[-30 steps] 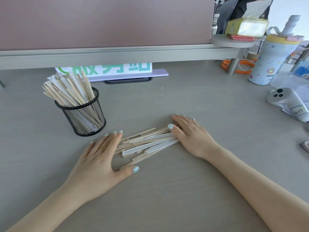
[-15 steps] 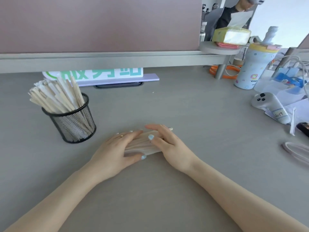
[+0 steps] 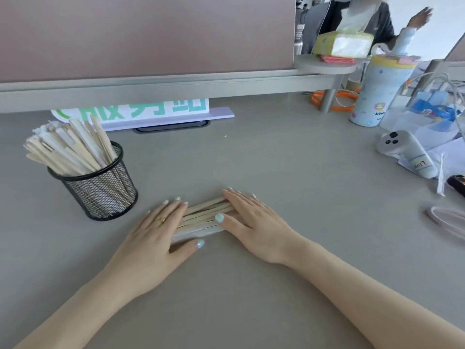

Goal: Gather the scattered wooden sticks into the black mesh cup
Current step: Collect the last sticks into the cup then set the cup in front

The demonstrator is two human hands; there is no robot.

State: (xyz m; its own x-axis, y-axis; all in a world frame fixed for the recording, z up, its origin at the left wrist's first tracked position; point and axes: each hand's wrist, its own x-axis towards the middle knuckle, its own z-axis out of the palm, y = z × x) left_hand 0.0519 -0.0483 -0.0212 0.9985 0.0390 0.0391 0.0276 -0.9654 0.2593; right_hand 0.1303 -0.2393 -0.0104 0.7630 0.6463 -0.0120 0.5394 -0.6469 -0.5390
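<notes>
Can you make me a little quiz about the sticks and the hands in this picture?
1. True or false: the black mesh cup already holds wooden sticks.
2. Where does the loose bundle of pale wooden sticks lie?
A. inside the cup
B. flat on the grey desk, between both hands
C. on the round shelf
3. Fill in: the gold ring is on the ____ hand.

Key:
1. True.
2. B: the left hand and right hand press in from either end.
3. Left.
</notes>
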